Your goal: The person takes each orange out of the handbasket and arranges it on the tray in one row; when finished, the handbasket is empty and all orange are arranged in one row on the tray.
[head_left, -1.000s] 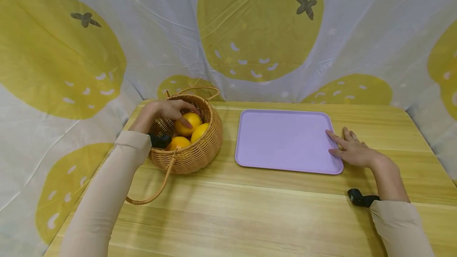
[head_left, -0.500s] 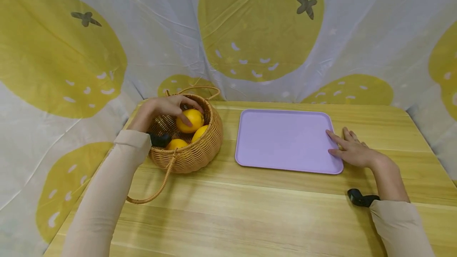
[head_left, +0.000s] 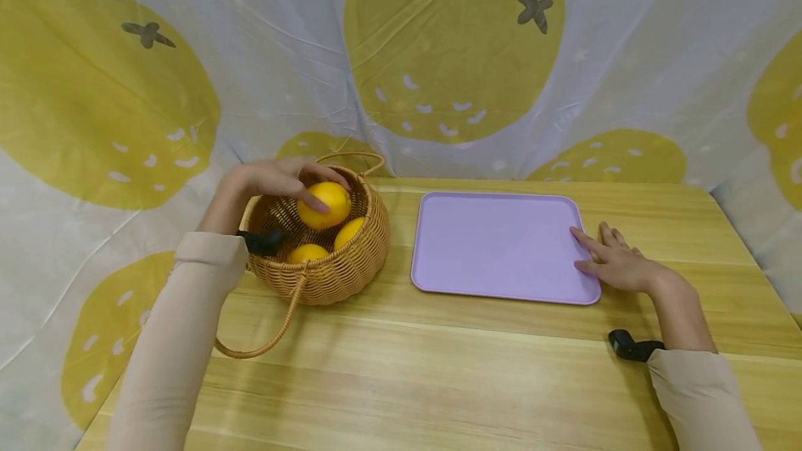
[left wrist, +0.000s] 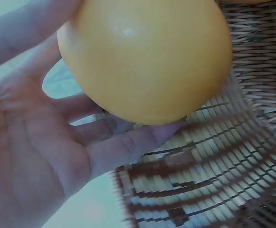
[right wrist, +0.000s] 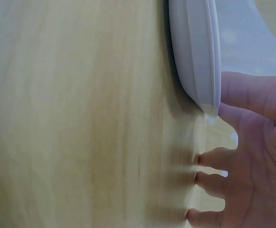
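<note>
My left hand (head_left: 276,178) grips an orange (head_left: 324,206) between thumb and fingers, at the mouth of the wicker basket (head_left: 338,282). Seen from the left wrist, the smooth round orange (left wrist: 147,61) is held by the fingers, with the basket's woven wall (left wrist: 190,190) behind it. Two more oranges lie lower in the basket, one orange (head_left: 307,253) near the front rim and another orange (head_left: 349,232) at the right. My right hand (head_left: 620,264) touches the right edge of the purple tray (head_left: 501,249) with thumb and forefinger. Its other fingertips (right wrist: 199,159) rest on the table.
The tray lies flat on the wooden table (head_left: 438,374), right of the basket. One basket handle (head_left: 282,329) hangs over the front onto the table; the other handle (head_left: 351,154) stands at the back. A fruit-print curtain (head_left: 457,40) surrounds the table's far side.
My left hand has lifted the orange a little, away from the other oranges, and drawn slightly back left. The right hand has stayed at the tray's edge.
</note>
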Demonstrator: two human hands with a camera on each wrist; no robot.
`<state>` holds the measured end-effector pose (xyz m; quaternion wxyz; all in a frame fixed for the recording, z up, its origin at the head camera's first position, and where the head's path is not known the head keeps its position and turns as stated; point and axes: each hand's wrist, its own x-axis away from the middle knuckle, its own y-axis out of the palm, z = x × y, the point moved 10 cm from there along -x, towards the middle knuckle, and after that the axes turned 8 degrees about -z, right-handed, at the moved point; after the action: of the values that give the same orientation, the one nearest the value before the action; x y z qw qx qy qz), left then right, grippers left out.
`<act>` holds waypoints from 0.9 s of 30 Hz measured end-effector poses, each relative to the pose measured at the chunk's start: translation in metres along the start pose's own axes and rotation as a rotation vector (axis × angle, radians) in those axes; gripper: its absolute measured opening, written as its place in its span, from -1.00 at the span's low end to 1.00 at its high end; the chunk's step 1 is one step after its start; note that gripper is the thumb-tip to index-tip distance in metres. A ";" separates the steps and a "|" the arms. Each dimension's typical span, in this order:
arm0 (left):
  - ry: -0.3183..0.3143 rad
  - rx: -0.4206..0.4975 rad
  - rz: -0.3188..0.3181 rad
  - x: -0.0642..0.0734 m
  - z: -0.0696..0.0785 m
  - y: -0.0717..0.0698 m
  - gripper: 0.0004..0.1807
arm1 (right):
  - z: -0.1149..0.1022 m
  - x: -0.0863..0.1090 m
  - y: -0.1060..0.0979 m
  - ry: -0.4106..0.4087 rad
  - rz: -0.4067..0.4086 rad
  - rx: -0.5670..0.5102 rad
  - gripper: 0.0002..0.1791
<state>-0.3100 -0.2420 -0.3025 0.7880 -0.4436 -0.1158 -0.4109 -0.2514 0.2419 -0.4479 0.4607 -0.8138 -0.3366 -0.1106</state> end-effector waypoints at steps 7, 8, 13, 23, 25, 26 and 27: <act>0.132 0.042 0.067 0.027 0.036 -0.019 -0.40 | 0.000 0.000 0.000 -0.006 -0.007 -0.016 -0.14; 0.158 0.044 0.075 0.027 0.042 -0.021 -0.41 | 0.001 0.001 0.000 -0.006 -0.008 -0.017 -0.13; 0.269 0.105 0.095 0.015 0.068 -0.023 -0.41 | 0.002 0.002 -0.001 -0.005 -0.011 -0.021 -0.14; 0.163 0.286 0.194 -0.022 0.100 -0.013 -0.40 | 0.000 -0.001 -0.003 -0.009 -0.012 0.001 -0.13; 0.127 0.318 0.222 -0.028 0.103 -0.012 -0.39 | -0.001 -0.002 -0.004 -0.010 -0.013 0.003 -0.13; 0.113 0.321 0.237 -0.032 0.105 -0.011 -0.38 | -0.001 -0.002 -0.004 -0.011 -0.013 0.003 -0.14; 0.100 0.326 0.249 -0.036 0.107 -0.010 -0.38 | -0.001 -0.002 -0.005 -0.011 -0.013 0.003 -0.14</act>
<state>-0.3209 -0.1404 -0.2541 0.8989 -0.2999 -0.0857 -0.3076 -0.2560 0.2418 -0.4455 0.4593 -0.8116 -0.3445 -0.1084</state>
